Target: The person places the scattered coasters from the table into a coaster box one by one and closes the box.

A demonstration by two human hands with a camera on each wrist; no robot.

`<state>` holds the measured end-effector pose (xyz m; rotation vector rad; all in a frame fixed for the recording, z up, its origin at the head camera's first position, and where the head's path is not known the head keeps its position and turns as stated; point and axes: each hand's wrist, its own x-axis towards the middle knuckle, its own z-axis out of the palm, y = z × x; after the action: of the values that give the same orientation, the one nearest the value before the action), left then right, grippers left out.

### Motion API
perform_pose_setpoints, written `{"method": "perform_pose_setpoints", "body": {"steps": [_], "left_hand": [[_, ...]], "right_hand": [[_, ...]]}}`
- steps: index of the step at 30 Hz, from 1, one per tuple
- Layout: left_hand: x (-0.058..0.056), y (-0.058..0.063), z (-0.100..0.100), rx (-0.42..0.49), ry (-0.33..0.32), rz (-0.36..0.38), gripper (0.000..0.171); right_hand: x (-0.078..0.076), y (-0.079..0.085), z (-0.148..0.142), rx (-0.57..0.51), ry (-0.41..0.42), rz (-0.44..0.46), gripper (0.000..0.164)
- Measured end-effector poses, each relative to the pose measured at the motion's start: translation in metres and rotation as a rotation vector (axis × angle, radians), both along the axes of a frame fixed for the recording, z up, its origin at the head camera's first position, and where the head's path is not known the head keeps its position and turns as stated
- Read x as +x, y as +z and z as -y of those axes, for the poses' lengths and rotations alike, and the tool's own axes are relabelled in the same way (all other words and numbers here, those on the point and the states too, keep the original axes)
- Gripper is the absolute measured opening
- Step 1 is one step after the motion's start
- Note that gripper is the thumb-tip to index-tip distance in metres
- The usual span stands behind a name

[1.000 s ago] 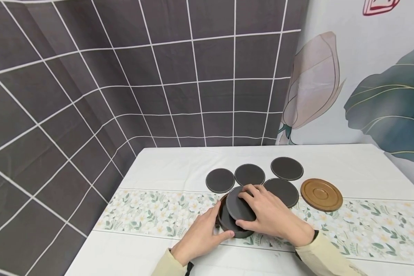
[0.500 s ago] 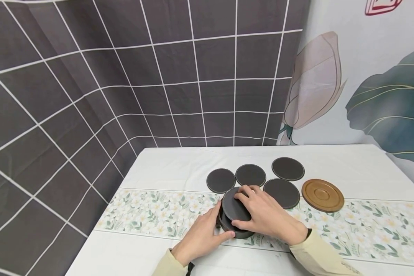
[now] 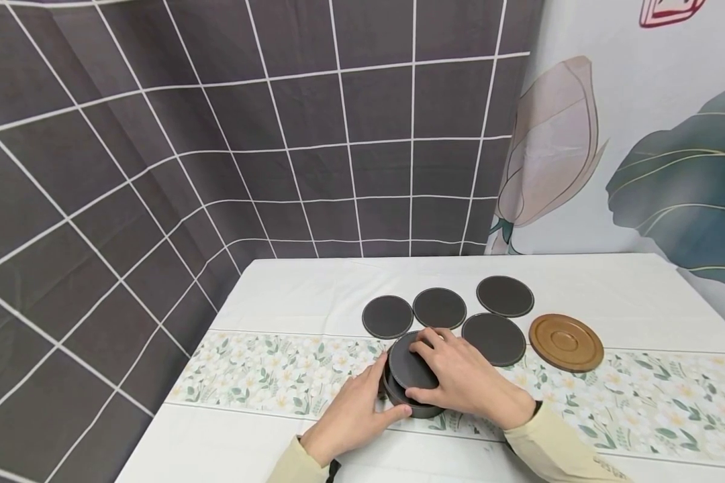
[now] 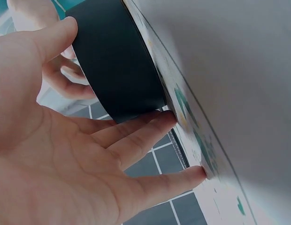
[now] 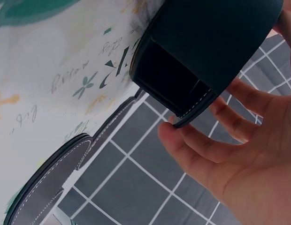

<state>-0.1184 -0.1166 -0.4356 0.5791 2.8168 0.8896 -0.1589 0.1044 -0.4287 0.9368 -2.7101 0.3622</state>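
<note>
A round black coaster holder (image 3: 425, 410) sits on the table in front of me. My left hand (image 3: 355, 414) grips its left side, thumb at the near edge; in the left wrist view the fingers reach along the smooth dark wall of the holder (image 4: 117, 61). My right hand (image 3: 462, 377) holds a black coaster (image 3: 406, 362) by its edge, tilted over the holder's top and partly covering the opening. The right wrist view shows a cut-out in the holder's side (image 5: 220, 42), with fingertips of the right hand (image 5: 248, 154) at a stitched edge.
Beyond the holder lie several black stitched coasters, among them one at the back left (image 3: 387, 316) and one at the back right (image 3: 504, 296). A brown round wooden lid (image 3: 565, 342) is farther right. A flowered runner (image 3: 266, 369) crosses the white tablecloth.
The right hand has shifted slightly left with its coaster, which now overlaps more of the holder. The left hand has kept its place on the holder.
</note>
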Motion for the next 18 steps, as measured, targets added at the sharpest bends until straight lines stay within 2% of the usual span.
{"method": "perform_pose_setpoints", "body": {"steps": [18], "left_hand": [[-0.0007, -0.0009, 0.0009, -0.005, 0.000, 0.015, 0.095]], "right_hand": [[0.0001, -0.0009, -0.0005, 0.030, 0.064, -0.007, 0.059]]}}
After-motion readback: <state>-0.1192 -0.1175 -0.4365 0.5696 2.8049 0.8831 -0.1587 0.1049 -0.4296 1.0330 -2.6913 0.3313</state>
